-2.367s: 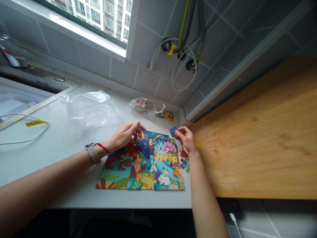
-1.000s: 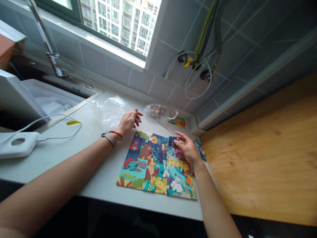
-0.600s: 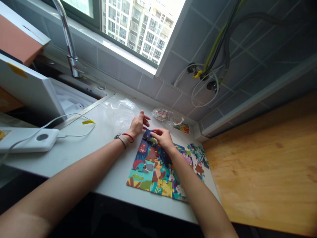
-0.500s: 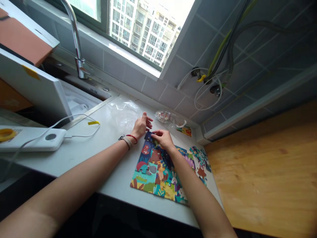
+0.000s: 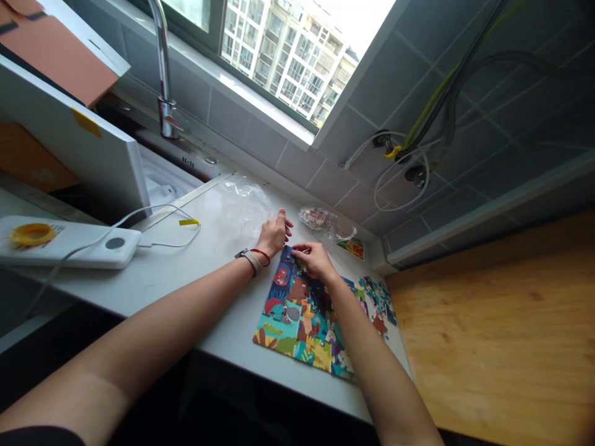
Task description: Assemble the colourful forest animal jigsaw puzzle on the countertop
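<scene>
A colourful jigsaw puzzle [image 5: 292,316] with cartoon animals lies on the white counter, partly hidden under my right forearm. My right hand [image 5: 317,261] is at its far left corner, thumb and fingertips pinched on a dark blue puzzle piece [image 5: 287,253]. That piece lies in line with the puzzle's left edge; whether it is fully seated I cannot tell. Just beyond the same corner is my left hand [image 5: 274,233], thumb up and fingers loosely bent apart, holding nothing. Loose puzzle pieces [image 5: 379,297] are heaped to the right of the puzzle.
Clear plastic wrapping [image 5: 244,201] lies behind my left hand. A plastic bag [image 5: 318,218] and a small picture card [image 5: 351,248] are near the wall. At left are a white power strip [image 5: 106,248], its cable, a sink with a faucet [image 5: 166,114], and a wooden board [image 5: 488,322] is at right.
The dark blue piece has turned and shifted into line with the puzzle's corner, under my right fingers. My left hand stays beside it. The whole view has shifted slightly.
</scene>
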{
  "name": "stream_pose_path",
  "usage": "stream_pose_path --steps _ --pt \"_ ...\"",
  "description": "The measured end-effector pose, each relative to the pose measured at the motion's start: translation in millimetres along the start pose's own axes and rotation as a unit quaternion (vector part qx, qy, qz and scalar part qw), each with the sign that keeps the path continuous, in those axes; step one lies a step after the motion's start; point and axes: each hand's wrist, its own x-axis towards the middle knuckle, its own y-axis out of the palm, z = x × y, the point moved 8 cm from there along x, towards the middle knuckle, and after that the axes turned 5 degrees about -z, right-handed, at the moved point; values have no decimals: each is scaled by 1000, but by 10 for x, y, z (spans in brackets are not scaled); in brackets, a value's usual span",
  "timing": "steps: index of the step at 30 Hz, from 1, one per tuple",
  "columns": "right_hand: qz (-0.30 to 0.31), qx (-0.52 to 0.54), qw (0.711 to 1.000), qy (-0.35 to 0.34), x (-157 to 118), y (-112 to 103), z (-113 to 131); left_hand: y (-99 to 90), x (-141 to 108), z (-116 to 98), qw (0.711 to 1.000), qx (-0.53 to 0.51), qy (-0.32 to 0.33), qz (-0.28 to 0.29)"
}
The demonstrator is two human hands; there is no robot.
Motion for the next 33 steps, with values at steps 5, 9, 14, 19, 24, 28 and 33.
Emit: stream_pose_path --steps 5,9,14,19,24,28,33 --pt "13 3 1000 6 28 16 -28 -6 -7 -3 1000 17 7 -1" --pt "22 5 1000 6 51 27 -48 -6 8 8 1000 23 5 -7" --pt "22 -10 1000 -1 62 29 -54 -5 -11 12 1000 26 7 -6" --pt "25 -40 999 -12 70 58 -26 -2 -20 29 1000 25 4 0" --pt "28 -82 995 -39 51 71 85 31 -28 39 1000 11 -3 14" --pt "23 -139 987 -81 39 34 250 95 -66 28 999 -15 -12 44" --pt "30 -192 976 -100 5 42 390 193 -128 23 993 -49 -38 102"
